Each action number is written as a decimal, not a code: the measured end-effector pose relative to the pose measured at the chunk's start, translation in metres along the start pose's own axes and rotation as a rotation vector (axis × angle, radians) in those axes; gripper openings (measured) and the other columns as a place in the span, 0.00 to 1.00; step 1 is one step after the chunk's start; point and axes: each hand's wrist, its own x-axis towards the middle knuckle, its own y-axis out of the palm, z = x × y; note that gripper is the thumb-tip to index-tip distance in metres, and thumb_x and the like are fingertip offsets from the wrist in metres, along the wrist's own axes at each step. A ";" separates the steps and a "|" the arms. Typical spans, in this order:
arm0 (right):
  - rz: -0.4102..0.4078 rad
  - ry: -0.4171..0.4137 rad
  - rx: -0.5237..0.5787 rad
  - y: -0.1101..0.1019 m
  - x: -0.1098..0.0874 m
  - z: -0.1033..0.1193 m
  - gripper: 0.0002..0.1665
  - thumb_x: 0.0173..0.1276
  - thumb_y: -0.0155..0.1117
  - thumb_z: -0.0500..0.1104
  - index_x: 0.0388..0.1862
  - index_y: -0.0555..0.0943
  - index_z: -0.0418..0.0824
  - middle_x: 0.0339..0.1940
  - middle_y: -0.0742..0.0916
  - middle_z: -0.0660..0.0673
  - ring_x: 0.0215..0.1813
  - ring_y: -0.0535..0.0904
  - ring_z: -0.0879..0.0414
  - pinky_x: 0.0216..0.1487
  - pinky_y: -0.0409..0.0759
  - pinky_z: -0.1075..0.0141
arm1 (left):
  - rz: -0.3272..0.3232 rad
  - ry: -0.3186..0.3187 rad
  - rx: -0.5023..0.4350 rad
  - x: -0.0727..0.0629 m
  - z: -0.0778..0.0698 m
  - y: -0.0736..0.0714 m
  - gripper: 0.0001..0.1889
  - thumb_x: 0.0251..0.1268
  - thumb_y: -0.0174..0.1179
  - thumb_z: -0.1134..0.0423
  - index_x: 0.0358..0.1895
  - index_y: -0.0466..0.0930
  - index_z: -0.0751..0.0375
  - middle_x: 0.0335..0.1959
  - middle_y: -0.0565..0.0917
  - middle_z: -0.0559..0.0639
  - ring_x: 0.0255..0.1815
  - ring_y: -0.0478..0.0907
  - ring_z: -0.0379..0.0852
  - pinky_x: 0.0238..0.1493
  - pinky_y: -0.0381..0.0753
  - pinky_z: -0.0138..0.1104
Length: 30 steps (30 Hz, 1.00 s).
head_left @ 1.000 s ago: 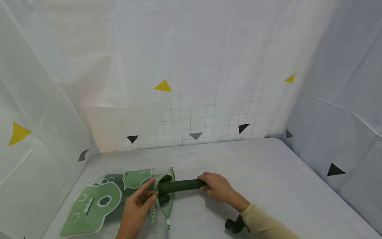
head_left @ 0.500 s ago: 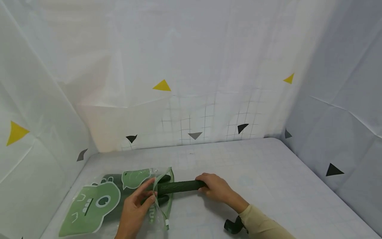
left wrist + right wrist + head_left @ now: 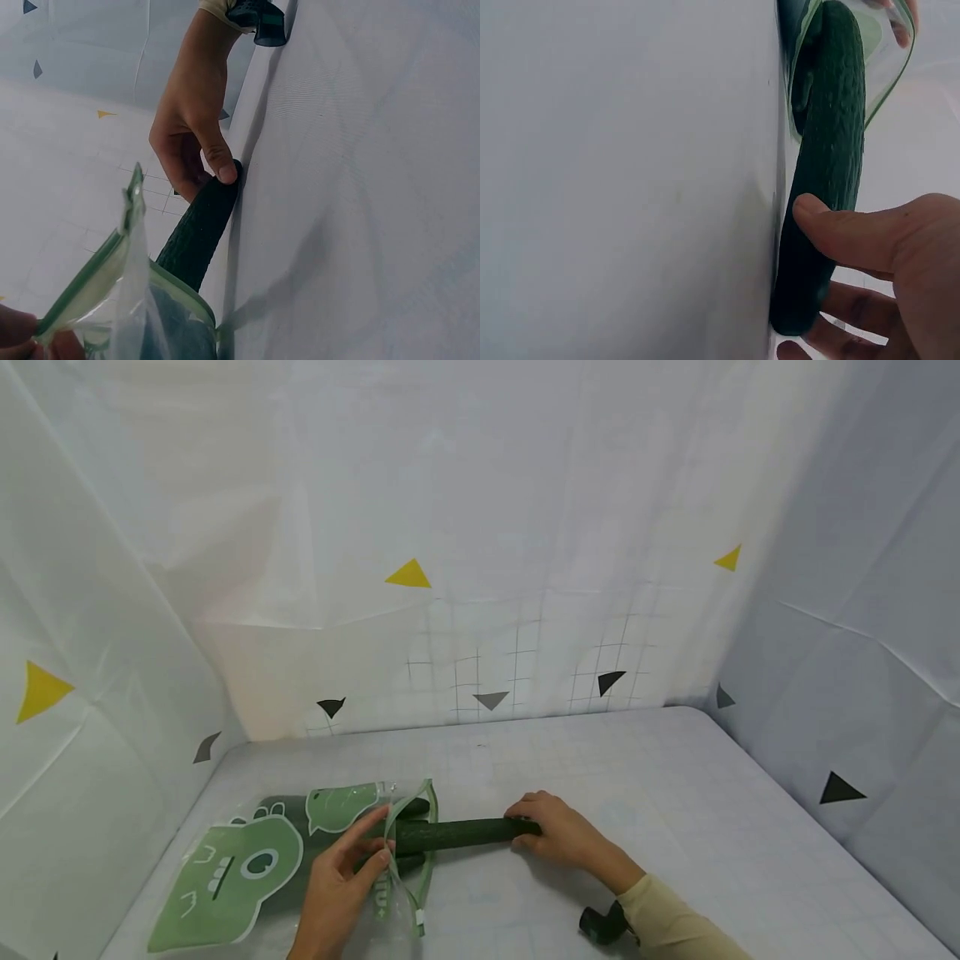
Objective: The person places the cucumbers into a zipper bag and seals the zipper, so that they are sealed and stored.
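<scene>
A dark green cucumber (image 3: 465,833) lies partly inside a clear zip bag (image 3: 225,881) with green cartoon prints, its outer end sticking out of the bag's mouth. My right hand (image 3: 558,831) grips that outer end, thumb on one side and fingers on the other, as the right wrist view shows. My left hand (image 3: 337,885) pinches the near rim of the bag's mouth, which gapes around the cucumber. More dark green cucumbers show inside the bag, mostly hidden by the film and prints. In the left wrist view, the green zip edge (image 3: 82,281) stands raised beside the cucumber.
A white-covered table (image 3: 637,760) spreads under everything, with white sheets hanging behind and at both sides. A dark wrist camera (image 3: 602,925) is strapped at the right sleeve. A small white zip slider (image 3: 420,918) hangs at the bag's near corner.
My right hand has shifted a little to the right, and the cucumber's outer end has come rightward with it. The left hand and the bag stay nearly where they were.
</scene>
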 end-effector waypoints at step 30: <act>-0.076 -0.129 0.082 0.010 0.025 0.021 0.08 0.70 0.72 0.37 0.47 0.89 0.36 0.39 0.85 0.51 0.36 0.76 0.64 0.38 0.79 0.68 | 0.001 0.005 -0.007 0.000 0.000 0.000 0.30 0.71 0.62 0.78 0.73 0.77 0.50 0.68 0.76 0.51 0.58 0.79 0.60 0.56 0.81 0.40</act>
